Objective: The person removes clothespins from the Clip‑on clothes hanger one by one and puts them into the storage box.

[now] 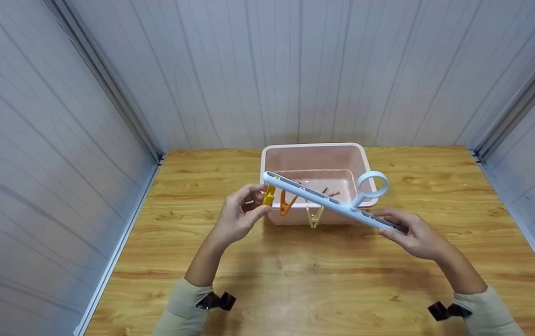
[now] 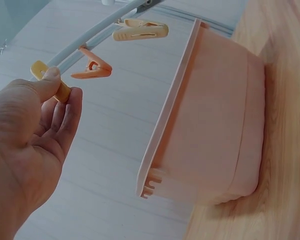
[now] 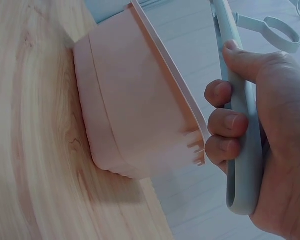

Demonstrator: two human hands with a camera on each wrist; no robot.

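A light blue clip hanger (image 1: 314, 195) with a ring hook (image 1: 373, 184) slants over the front of a pink basin. Its right end is gripped by my right hand (image 1: 410, 233), whose fingers curl round the bar (image 3: 245, 125) in the right wrist view. At the hanger's left end my left hand (image 1: 241, 212) pinches a yellow clothespin (image 1: 269, 195) between thumb and fingers. An orange clothespin (image 1: 286, 203) and a cream clothespin (image 1: 314, 217) hang from the bar to the right of it. The left wrist view shows the yellow clothespin (image 2: 62, 91) partly covered by my thumb.
The pink basin (image 1: 316, 150) stands on the wooden table (image 1: 295, 280) near the back wall (image 1: 295, 70). Several small items lie inside it, partly hidden by the hanger. Panel walls also rise on the left (image 1: 38, 163) and right (image 1: 529, 140).
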